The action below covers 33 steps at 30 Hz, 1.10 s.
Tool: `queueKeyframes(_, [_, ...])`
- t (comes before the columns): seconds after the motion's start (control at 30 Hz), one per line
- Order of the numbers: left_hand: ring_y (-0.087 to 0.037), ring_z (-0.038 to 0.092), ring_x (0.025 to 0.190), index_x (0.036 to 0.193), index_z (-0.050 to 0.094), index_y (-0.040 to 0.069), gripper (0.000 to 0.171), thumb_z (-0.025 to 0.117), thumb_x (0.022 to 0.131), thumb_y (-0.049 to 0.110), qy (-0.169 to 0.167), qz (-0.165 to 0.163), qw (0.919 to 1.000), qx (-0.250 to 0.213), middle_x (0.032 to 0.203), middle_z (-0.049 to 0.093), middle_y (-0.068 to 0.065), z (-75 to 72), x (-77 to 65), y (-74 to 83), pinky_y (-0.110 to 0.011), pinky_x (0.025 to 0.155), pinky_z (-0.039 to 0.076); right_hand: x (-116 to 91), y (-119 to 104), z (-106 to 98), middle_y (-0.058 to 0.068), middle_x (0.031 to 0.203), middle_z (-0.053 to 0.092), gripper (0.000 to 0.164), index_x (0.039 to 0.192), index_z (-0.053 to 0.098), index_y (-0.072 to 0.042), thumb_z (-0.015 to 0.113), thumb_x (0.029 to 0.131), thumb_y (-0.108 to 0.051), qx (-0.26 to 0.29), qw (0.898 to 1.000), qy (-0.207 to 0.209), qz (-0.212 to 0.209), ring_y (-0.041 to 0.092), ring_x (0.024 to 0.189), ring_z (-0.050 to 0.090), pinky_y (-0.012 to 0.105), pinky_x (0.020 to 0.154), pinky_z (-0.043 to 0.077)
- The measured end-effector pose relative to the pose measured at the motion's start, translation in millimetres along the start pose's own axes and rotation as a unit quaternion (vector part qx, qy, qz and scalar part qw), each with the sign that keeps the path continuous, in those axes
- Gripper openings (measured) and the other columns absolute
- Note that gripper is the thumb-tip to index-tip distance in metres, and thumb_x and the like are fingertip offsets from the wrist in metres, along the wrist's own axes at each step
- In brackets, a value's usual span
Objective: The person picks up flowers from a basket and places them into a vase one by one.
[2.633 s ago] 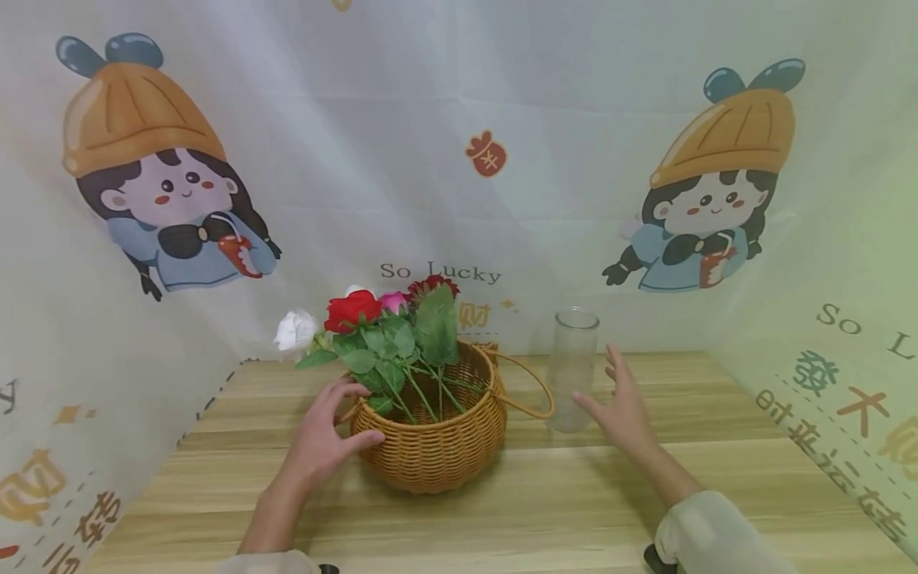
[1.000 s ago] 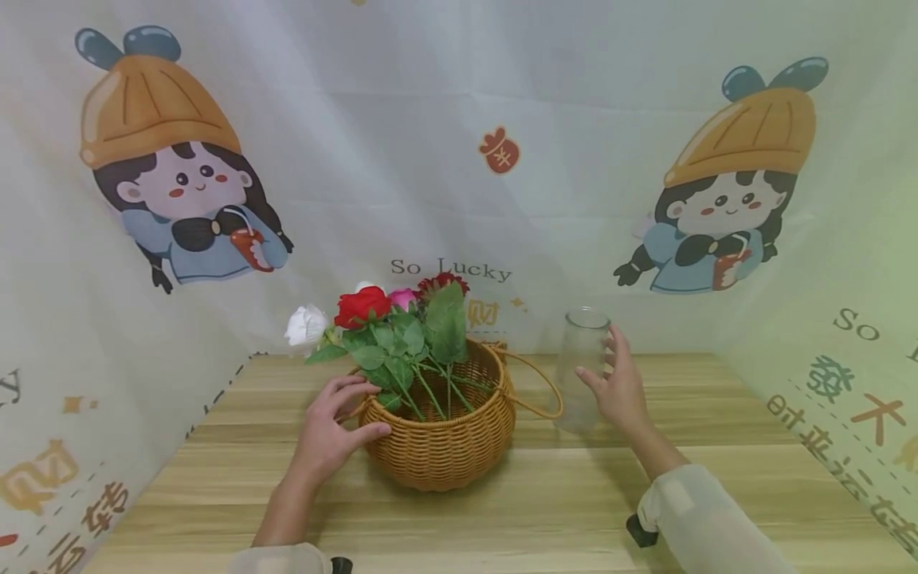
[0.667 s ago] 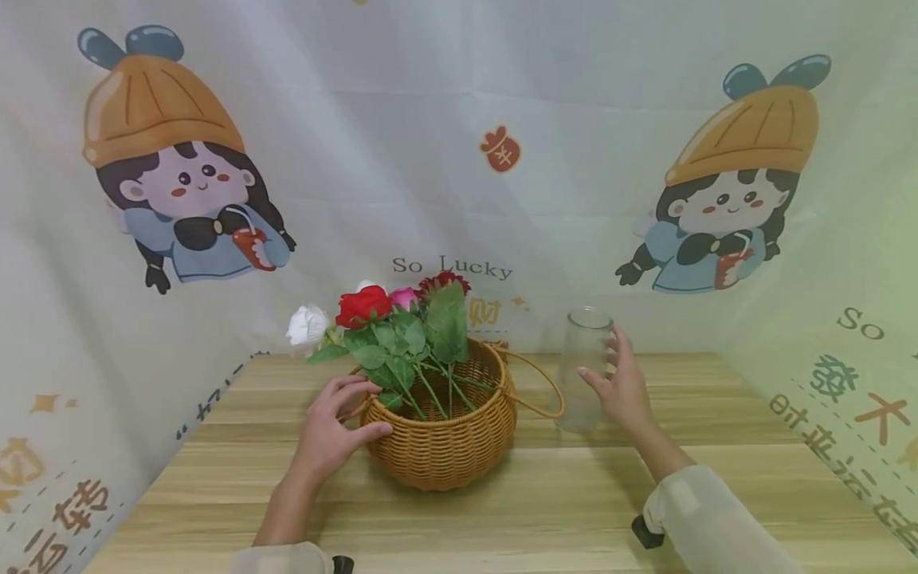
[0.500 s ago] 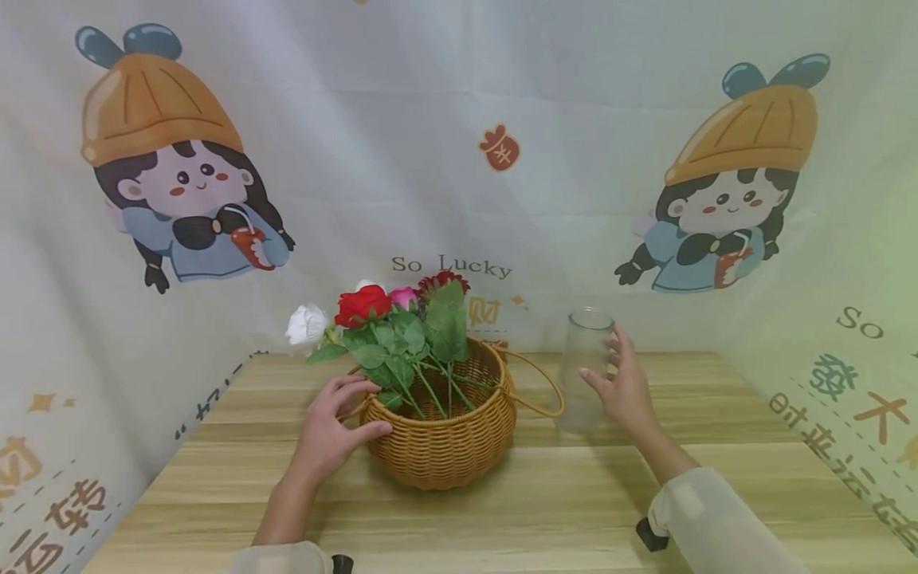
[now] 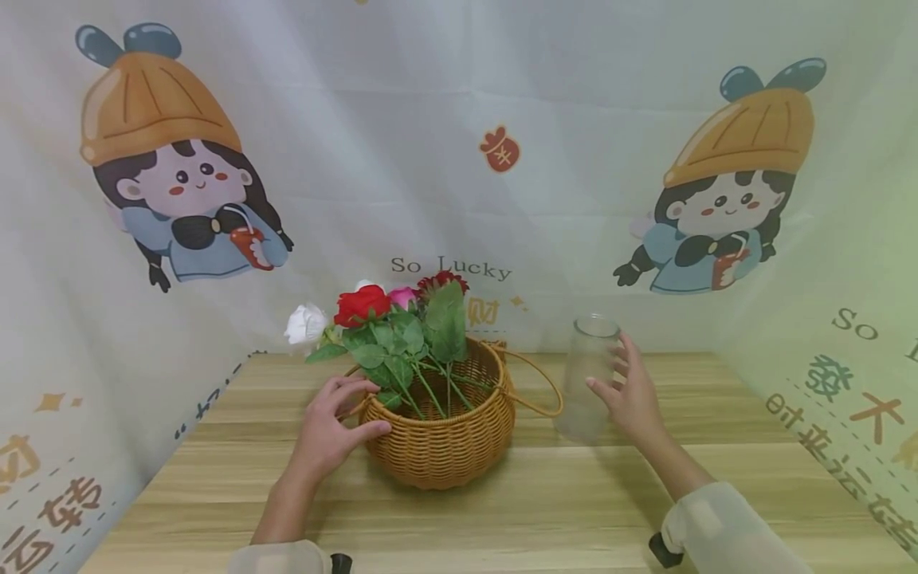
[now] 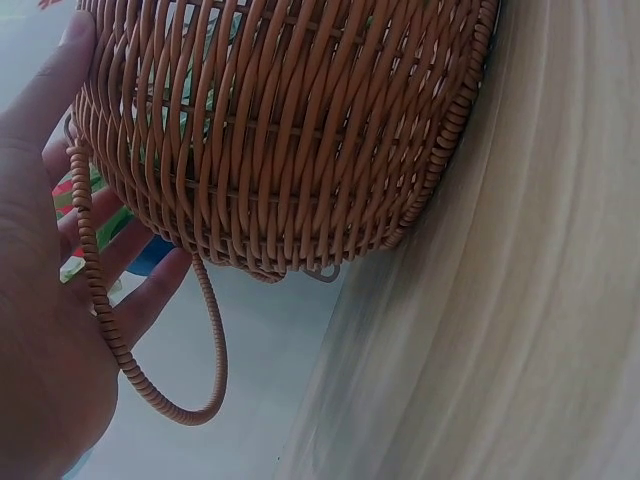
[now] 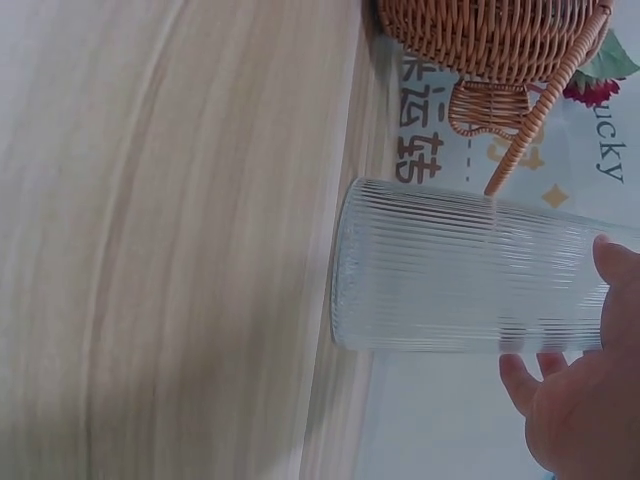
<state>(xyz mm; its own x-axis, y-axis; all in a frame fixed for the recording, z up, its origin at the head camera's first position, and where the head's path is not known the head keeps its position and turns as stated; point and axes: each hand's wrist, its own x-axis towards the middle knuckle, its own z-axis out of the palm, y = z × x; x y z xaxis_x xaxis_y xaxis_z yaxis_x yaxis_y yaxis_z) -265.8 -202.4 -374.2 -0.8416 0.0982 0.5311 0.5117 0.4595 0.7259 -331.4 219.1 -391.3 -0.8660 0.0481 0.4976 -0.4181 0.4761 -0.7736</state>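
A round wicker basket (image 5: pixel 439 454) stands on the wooden table, holding artificial flowers. Among them are a white rose (image 5: pixel 306 324), a red rose (image 5: pixel 362 306), a pink bloom (image 5: pixel 404 298) and a dark red one (image 5: pixel 442 283). Against the basket's left side rests my left hand (image 5: pixel 326 430), fingers spread, thumb on the outer wall; a looped handle (image 6: pixel 150 395) crosses its palm in the left wrist view. My right hand (image 5: pixel 634 395) holds a clear ribbed glass vase (image 7: pixel 450 270) by its upper part, thumb in front and fingers behind. The vase leans slightly, base at the table.
The basket's right handle (image 5: pixel 534 383) sticks out toward the vase, close to it. A printed cloth (image 5: pixel 459 159) hangs behind the table and along both sides. Bare wood (image 5: pixel 445 526) lies in front of the basket.
My right hand has come from beside the glass vase to grip it, and the vase has shifted slightly nearer and tipped a little right. The left hand and basket keep their places.
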Motion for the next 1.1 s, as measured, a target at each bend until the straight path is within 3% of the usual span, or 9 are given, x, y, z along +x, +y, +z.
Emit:
queueKeyframes(0.63, [-0.036, 0.050, 0.115, 0.112, 0.066, -0.003, 0.047, 0.086, 0.071, 0.006, 0.000, 0.006, 1.0000, 0.003, 0.113, 0.054, -0.017, 0.1, 0.9, -0.5, -0.048, 0.099, 0.048, -15.5, -2.0, -8.8, 0.028, 0.138, 0.041, 0.088, 0.153, 0.016, -0.004, 0.073, 0.086, -0.002, 0.006, 1.000, -0.003, -0.024, 0.050, 0.121, 0.046, 0.055, 0.094, 0.051])
queueKeyframes(0.7, [-0.036, 0.050, 0.115, 0.113, 0.066, -0.003, 0.048, 0.087, 0.071, 0.007, 0.002, 0.004, 1.0000, 0.007, 0.113, 0.055, -0.016, 0.0, 0.1, 0.0, -0.047, 0.099, 0.048, -18.9, -13.9, -10.1, 0.031, 0.138, 0.040, 0.087, 0.152, 0.016, 0.000, 0.072, 0.086, 0.001, 0.005, 1.000, -0.006, -0.022, 0.052, 0.120, 0.046, 0.056, 0.094, 0.050])
queueKeyframes(0.83, [-0.036, 0.051, 0.115, 0.112, 0.066, -0.002, 0.048, 0.087, 0.071, 0.008, 0.003, 0.000, 0.9999, 0.012, 0.113, 0.055, -0.016, -0.3, -0.3, 1.0, -0.045, 0.100, 0.049, -19.9, -15.7, -10.5, 0.031, 0.138, 0.039, 0.086, 0.152, 0.015, 0.001, 0.071, 0.086, 0.003, 0.004, 1.000, -0.009, -0.021, 0.052, 0.121, 0.045, 0.058, 0.095, 0.049])
queueKeyframes(0.93, [-0.035, 0.051, 0.115, 0.112, 0.066, -0.002, 0.047, 0.087, 0.071, 0.008, 0.002, 0.001, 0.9999, 0.013, 0.113, 0.055, -0.015, -0.3, 0.4, 0.9, -0.043, 0.100, 0.049, -17.0, -2.9, -9.7, 0.028, 0.138, 0.040, 0.087, 0.153, 0.015, -0.003, 0.072, 0.086, 0.000, 0.003, 1.000, -0.004, -0.030, 0.051, 0.121, 0.046, 0.057, 0.095, 0.050])
queueKeyframes(1.1, [-0.034, 0.050, 0.116, 0.112, 0.066, -0.002, 0.047, 0.087, 0.071, 0.008, 0.000, 0.002, 0.9999, 0.012, 0.113, 0.055, -0.015, -0.5, 1.2, 0.7, -0.042, 0.100, 0.049, -17.8, -0.1, -9.6, 0.027, 0.137, 0.042, 0.087, 0.152, 0.018, -0.003, 0.073, 0.085, 0.001, -0.003, 0.999, 0.003, -0.044, 0.049, 0.119, 0.048, 0.058, 0.092, 0.051])
